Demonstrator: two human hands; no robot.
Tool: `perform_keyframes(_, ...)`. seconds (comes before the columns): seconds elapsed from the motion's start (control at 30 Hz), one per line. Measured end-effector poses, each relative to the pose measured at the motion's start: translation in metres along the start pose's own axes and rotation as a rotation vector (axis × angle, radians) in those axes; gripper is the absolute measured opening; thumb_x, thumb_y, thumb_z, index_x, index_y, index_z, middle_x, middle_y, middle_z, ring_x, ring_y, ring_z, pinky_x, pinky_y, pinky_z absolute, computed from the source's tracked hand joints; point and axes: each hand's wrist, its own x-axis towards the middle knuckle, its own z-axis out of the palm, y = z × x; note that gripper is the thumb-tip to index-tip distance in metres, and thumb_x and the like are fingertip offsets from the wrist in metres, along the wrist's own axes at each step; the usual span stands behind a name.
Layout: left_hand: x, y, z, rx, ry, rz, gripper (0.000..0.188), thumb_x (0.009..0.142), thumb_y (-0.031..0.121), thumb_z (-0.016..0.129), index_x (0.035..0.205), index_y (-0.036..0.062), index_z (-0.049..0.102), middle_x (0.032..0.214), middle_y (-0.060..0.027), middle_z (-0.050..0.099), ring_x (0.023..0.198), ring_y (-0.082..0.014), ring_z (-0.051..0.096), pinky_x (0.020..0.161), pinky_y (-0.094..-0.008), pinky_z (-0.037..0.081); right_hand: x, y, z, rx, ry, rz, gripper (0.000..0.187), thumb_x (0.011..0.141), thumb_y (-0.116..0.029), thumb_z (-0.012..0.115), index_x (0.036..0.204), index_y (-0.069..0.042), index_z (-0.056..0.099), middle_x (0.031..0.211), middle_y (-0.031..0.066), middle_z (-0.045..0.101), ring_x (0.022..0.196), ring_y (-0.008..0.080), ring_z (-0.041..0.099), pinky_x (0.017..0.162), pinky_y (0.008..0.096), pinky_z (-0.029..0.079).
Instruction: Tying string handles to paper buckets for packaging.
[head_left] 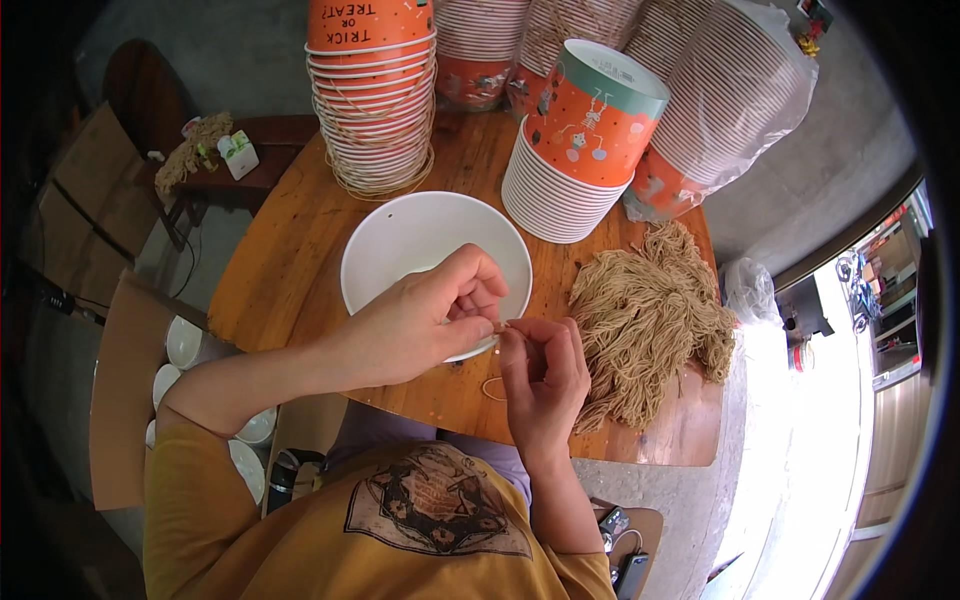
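Observation:
A white paper bucket [405, 235] rests on the wooden table in front of me, its open mouth toward me and its inside bare white. My left hand [430, 310] reaches across the mouth with curled fingers, its thumb tip at the near right rim. There it meets my right hand [548, 380], whose thumb and forefinger pinch together. Between the two sets of fingertips is the end of a thin tan cord, mostly covered. A loop of this cord [491, 390] hangs just left of my right hand. To the right lies a big heap of cut tan cords [655, 315].
Nested orange-printed paper buckets [372, 120] with cord loops stand upside down at the far left of the table [275, 290]. Another stack [590, 135] is behind the bucket, and plastic-wrapped stacks [735, 95] stand farther back. A cardboard box [130, 390] with white buckets sits lower left.

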Motion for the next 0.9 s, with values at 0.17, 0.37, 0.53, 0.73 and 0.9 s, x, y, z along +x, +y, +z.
perform_keyframes(0.17,0.003,0.001,0.001,-0.019,-0.017,-0.021,0.028,0.094,0.0,0.056,0.118,0.004,0.042,0.099,-0.0047,0.058,0.093,-0.0095,0.056,0.084,-0.0271,0.045,-0.002,0.004,0.0,0.008,0.035,0.05,0.017,0.082,-0.002,0.072,0.095,-0.007,0.063,0.078,0.0043,0.054,0.058,0.0125,0.055,0.048,0.0257,0.043)
perform_keyframes(0.37,0.004,0.002,0.002,-0.028,-0.036,-0.054,0.03,0.094,0.0,0.056,0.119,0.0042,0.042,0.098,-0.0049,0.058,0.093,-0.0103,0.056,0.083,-0.0274,0.045,-0.003,0.008,-0.005,-0.221,0.029,-0.225,0.024,0.08,0.0,0.072,0.1,-0.011,0.064,0.076,0.004,0.052,0.057,0.0169,0.054,0.048,0.0278,0.045)
perform_keyframes(0.53,0.005,-0.003,0.003,0.062,-0.042,0.014,0.033,0.091,-0.002,0.056,0.121,0.0044,0.044,0.096,-0.0032,0.057,0.093,-0.01,0.055,0.084,-0.0277,0.046,-0.002,0.004,-0.004,-0.007,-0.015,-0.022,0.019,0.081,0.002,0.071,0.097,-0.007,0.063,0.077,0.0036,0.052,0.055,0.0117,0.05,0.048,0.0263,0.042)
perform_keyframes(0.73,0.008,0.001,0.002,0.087,-0.078,-0.08,0.03,0.091,0.0,0.055,0.119,0.0042,0.047,0.095,-0.0009,0.055,0.088,-0.0093,0.054,0.081,-0.0272,0.046,-0.001,0.009,-0.002,0.123,-0.028,0.053,0.013,0.085,0.001,0.068,0.094,-0.005,0.061,0.08,0.0019,0.053,0.056,0.0061,0.046,0.049,0.0206,0.038)
perform_keyframes(0.9,0.006,0.007,0.004,0.28,-0.043,-0.087,0.015,0.09,0.002,0.054,0.106,0.0024,0.056,0.091,-0.0036,0.055,0.077,-0.0104,0.054,0.069,-0.0275,0.046,-0.006,0.023,0.0,0.395,-0.027,0.203,0.009,0.088,-0.001,0.066,0.093,-0.004,0.059,0.08,-0.0027,0.052,0.059,0.0017,0.042,0.052,0.0184,0.036)
